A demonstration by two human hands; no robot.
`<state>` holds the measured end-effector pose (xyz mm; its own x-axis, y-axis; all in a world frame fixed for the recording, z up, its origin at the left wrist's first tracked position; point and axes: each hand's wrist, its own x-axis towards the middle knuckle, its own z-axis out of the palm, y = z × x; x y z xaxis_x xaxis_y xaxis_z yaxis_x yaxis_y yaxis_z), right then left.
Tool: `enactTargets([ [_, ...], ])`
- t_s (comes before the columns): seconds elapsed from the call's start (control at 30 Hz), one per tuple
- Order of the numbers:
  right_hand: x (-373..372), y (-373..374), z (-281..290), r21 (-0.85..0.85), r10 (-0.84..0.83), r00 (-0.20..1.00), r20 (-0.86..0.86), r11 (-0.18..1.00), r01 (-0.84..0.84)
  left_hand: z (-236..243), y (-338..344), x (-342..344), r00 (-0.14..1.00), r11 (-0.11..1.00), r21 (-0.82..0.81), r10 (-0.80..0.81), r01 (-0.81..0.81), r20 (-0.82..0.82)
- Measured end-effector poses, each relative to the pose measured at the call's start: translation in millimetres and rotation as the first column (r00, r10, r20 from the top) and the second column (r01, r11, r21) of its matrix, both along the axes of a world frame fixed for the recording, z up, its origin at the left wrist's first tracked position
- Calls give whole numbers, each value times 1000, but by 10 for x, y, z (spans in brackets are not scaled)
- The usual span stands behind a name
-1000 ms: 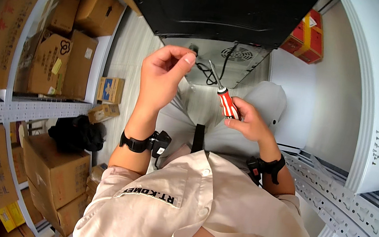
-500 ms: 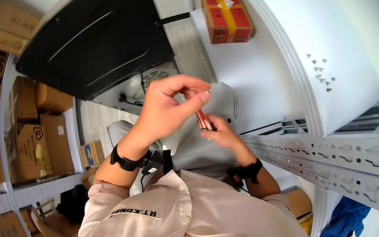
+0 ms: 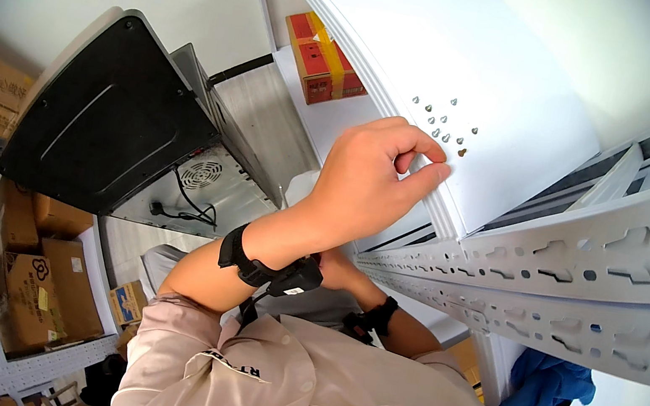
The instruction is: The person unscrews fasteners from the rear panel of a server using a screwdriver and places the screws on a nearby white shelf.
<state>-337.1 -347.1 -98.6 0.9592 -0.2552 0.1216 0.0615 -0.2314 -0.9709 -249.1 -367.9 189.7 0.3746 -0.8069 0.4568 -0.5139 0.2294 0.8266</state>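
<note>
My left hand (image 3: 376,177) is over the near edge of the white shelf board (image 3: 521,90), thumb and forefinger brought together. Whatever is between the fingertips is too small to make out. Just past them, several small metal screws (image 3: 443,121) lie scattered on the board, one of them brass-coloured. Behind my left forearm is my right hand (image 3: 341,272), its fingers mostly hidden. A thin metal shaft (image 3: 282,194) sticks out beyond the forearm, in line with the screwdriver that this hand held a moment earlier; its red-and-white handle is covered now.
A machine with a black panel (image 3: 114,110) and silver metal casing (image 3: 238,189) stands ahead on the left, a black cable (image 3: 193,203) at its back. Perforated metal uprights (image 3: 588,262) run along the right. Cardboard boxes (image 3: 29,296) fill the left shelves; a red box (image 3: 322,62) sits farther off.
My left hand has moved right, from above my lap beside the screwdriver to the screws on the board. My right hand has dropped lower, behind my left forearm. The view has shifted to the right.
</note>
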Motion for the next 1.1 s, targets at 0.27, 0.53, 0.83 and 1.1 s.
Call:
enactTargets([
  [0.27,64,-59,-29,59,72,997,30,996,-74,70,-130,-112,994,983,171,75,-62,-74],
  [0.53,36,-152,285,308,184,941,-283,947,-92,0,-130,-98,972,989,145,27,7,-232],
  [0.83,46,-101,143,331,126,980,-156,941,-68,-19,-93,-80,970,994,101,-9,35,-244],
  [1.1,57,-71,120,140,-21,977,-211,989,51,121,291,72,948,988,-28,-155,153,-276],
])
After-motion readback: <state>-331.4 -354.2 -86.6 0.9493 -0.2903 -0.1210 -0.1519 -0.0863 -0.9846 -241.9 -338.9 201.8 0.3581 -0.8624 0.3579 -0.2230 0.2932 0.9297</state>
